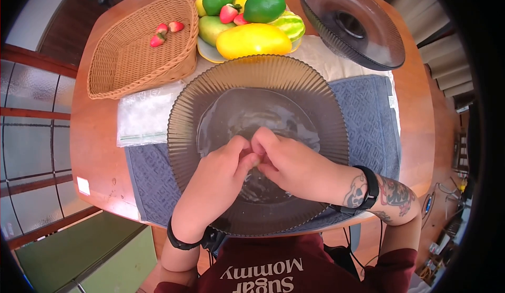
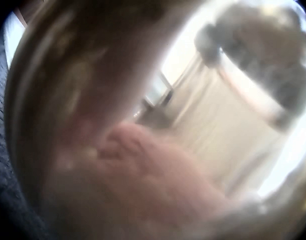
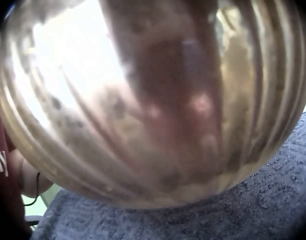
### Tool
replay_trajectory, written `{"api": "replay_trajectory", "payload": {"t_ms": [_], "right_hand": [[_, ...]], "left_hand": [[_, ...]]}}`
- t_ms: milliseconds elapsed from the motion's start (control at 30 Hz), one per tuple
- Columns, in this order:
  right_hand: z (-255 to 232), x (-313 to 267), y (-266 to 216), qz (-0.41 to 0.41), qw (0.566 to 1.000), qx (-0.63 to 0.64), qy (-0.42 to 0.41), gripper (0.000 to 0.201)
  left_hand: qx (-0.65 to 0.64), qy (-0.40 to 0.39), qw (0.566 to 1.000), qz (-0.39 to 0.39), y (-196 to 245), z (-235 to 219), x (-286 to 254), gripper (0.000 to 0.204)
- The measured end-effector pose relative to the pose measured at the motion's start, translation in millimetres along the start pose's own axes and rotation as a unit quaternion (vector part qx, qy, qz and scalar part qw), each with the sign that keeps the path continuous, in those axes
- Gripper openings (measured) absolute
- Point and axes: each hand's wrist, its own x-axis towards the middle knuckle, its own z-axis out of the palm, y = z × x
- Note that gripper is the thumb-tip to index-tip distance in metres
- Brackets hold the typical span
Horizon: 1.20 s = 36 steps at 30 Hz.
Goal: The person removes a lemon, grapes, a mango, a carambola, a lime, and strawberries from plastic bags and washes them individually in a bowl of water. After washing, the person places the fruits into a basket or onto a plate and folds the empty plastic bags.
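Over a large smoky ribbed bowl [image 1: 184, 117] with water [image 1: 252, 117] in it, both hands meet. My left hand [image 1: 221, 169] comes in from the lower left and my right hand [image 1: 292, 161] from the right, fingers curled and thumbs close together. Between the fingertips they pinch a small thing showing a pale green bit [image 1: 256, 163]; fingers hide most of it and I cannot tell its kind. In the left wrist view the left hand [image 2: 143, 175] is blurred behind the bowl wall. The ribbed bowl side [image 3: 263, 100] fills the right wrist view.
A wicker basket [image 1: 126, 72] with several strawberries [image 1: 158, 40] stands back left. Behind the bowl, a plate [image 1: 210, 55] carries yellow and green fruit and strawberries. A second ribbed bowl [image 1: 379, 46] leans at back right. A plastic zip bag [image 1: 144, 119] and blue towel [image 1: 368, 109] lie beneath.
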Motion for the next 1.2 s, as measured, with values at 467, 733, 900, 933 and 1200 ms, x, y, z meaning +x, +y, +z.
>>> {"api": "replay_trajectory", "payload": {"t_ms": [467, 733, 900, 933, 1200], "right_hand": [[8, -5, 4, -0.001, 0.996, -0.09, -0.021, 0.032], [-1, -5, 0, 0.075, 0.98, -0.181, 0.024, 0.029], [1, -9, 0, 0.099, 0.96, -0.261, 0.036, 0.031], [1, -9, 0, 0.1, 0.96, -0.259, 0.018, 0.032], [-2, -8, -1, 0.105, 0.965, -0.238, -0.04, 0.034]], "left_hand": [[0.06, 0.043, 0.997, 0.038, -5, 4, -3, 0.015], [0.023, -0.033, 0.996, -0.085, 11, -6, -2, 0.013], [0.061, 0.019, 0.998, 0.023, -7, 6, -4, 0.016], [0.084, 0.017, 0.988, 0.127, -11, 8, -3, 0.018], [0.039, -0.03, 0.995, 0.081, -3, 4, -2, 0.017]]}}
